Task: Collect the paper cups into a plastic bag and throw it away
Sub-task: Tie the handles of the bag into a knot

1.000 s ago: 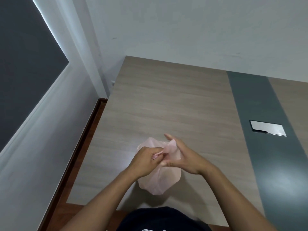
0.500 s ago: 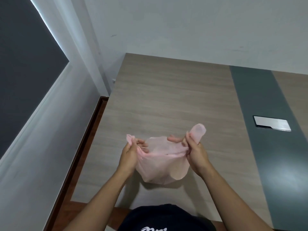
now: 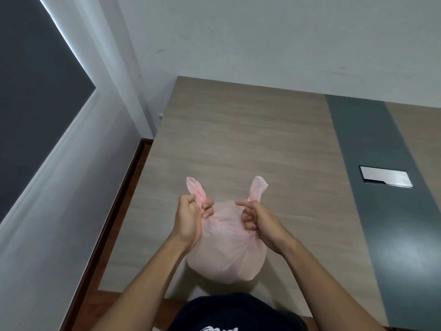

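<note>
Pink bag (image 3: pixel 226 254) upright, handles up, both hands gripping.

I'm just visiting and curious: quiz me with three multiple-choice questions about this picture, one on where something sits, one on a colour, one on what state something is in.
1. Where is the silver plate?
A. In the grey strip of the table
B. On the wall
C. Under the bag

2. What colour is the plastic bag?
A. Black
B. Pale pink
C. Green

3. How is the bag held?
A. Lying untouched
B. One hand only
C. Left hand and right hand each grip a handle

Answers: 1 A, it lies flush in the grey band at the right. 2 B, the thin film looks pale pink. 3 C, both fists close around the handle loops.
</note>
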{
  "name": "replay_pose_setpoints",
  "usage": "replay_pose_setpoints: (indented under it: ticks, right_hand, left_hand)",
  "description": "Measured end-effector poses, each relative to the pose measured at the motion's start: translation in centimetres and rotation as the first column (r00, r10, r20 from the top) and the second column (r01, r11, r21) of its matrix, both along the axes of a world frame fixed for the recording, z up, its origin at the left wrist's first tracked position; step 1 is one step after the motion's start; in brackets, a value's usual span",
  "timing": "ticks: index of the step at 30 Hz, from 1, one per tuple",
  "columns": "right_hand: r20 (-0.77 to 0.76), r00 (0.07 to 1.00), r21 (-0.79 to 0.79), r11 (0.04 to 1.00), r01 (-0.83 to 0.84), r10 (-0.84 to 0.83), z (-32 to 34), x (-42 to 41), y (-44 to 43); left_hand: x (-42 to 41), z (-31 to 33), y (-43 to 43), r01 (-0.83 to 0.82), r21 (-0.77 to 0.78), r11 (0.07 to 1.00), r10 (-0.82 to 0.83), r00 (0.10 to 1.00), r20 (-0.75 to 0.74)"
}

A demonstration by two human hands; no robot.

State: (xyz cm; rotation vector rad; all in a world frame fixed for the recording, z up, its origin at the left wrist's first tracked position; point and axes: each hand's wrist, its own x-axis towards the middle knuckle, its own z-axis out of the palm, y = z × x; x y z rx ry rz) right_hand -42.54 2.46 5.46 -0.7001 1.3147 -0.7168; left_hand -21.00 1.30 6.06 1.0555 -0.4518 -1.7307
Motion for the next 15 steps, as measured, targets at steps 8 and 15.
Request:
replay_pose_setpoints:
  ticks: [8,15]
  right_hand:
    - [0.166,0.979,0.030,0.993,0.116,-0.119,0.3,-0.2,0.4]
    - [-0.384,0.915,-0.275,0.930,-0.243,0.126,1.3,0.6,1.3]
  left_hand:
    - [1.5,-1.1,0.8,0.258,-0.133,0.957,-0.179,0.886,0.428]
    - [1.6,-0.3,1.0,0.540,-0.124,0.832,-0.492,0.823,0.285]
